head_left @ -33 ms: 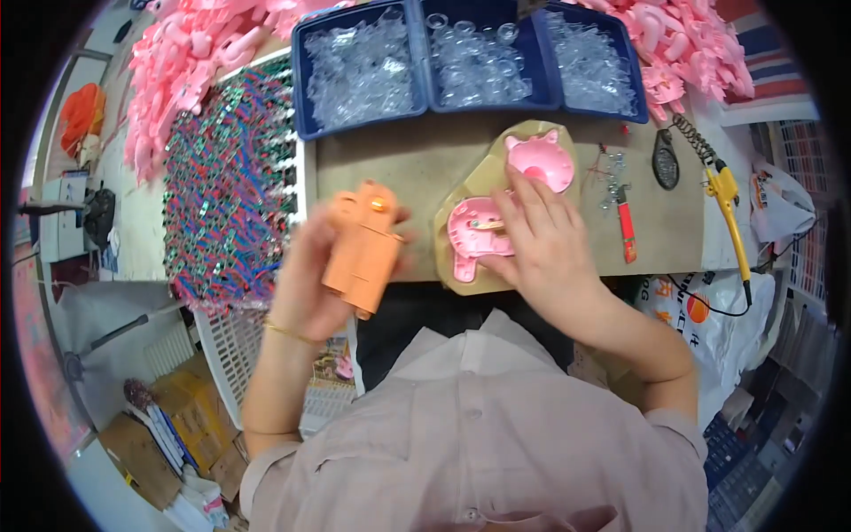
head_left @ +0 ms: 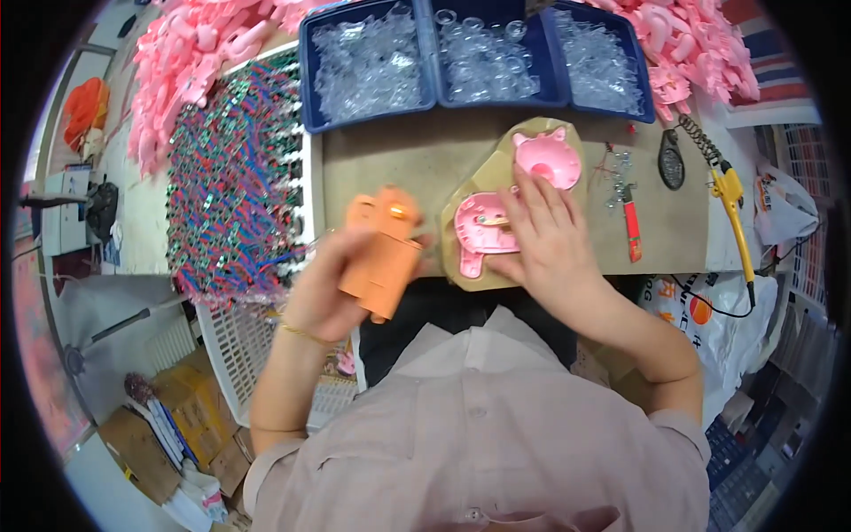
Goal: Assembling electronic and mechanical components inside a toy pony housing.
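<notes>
My left hand (head_left: 330,288) is closed round an orange, block-shaped plastic object (head_left: 387,266) with rounded lobes and a shiny gold-coloured spot at its top end. It is held above the front edge of the table, left of a tan holder plate (head_left: 449,257). On that plate lies an open pink toy shell, with a round eared half (head_left: 550,160) above and a body half (head_left: 486,235) below; small parts show inside the body. My right hand (head_left: 558,239) rests over the shell's right side with fingers stretched out and thumb apart, covering part of it.
Blue bins (head_left: 433,102) of clear plastic parts stand at the back. At left, a white crate (head_left: 308,177) holds wired circuit boards (head_left: 235,186). Pink shells (head_left: 191,66) are heaped at both far corners. A red-handled tool (head_left: 632,229) and a yellow soldering iron (head_left: 731,199) lie right.
My left hand has moved a little to the right with the orange object, nearer the tan plate. My right hand stays over the pink shell.
</notes>
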### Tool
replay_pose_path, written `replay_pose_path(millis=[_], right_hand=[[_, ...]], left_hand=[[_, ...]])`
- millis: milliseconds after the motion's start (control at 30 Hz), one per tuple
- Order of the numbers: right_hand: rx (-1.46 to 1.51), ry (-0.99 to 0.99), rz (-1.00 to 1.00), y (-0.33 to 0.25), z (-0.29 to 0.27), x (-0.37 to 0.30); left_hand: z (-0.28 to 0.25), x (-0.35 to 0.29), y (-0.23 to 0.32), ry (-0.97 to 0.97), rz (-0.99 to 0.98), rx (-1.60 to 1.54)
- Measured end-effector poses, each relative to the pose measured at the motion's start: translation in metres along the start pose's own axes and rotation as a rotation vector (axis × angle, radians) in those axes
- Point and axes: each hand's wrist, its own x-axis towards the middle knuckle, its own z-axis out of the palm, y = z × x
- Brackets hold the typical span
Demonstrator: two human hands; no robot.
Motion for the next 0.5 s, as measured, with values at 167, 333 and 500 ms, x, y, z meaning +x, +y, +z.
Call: replay_pose_path(millis=[167, 333, 500], right_hand=[[0.584, -0.072, 0.063, 0.003, -0.037, 0.004], [1.293, -0.197, 0.175, 0.001, -0.053, 0.012], [0.639, 0.343, -0.016, 0.012, -0.035, -0.003]], left_hand=[[0.022, 0.004, -0.019, -0.085, -0.062, 0.273], [0.032, 0.023, -0.010, -0.196, -0.227, 0.133], [0.035, 0.018, -0.004, -0.062, -0.089, 0.510]])
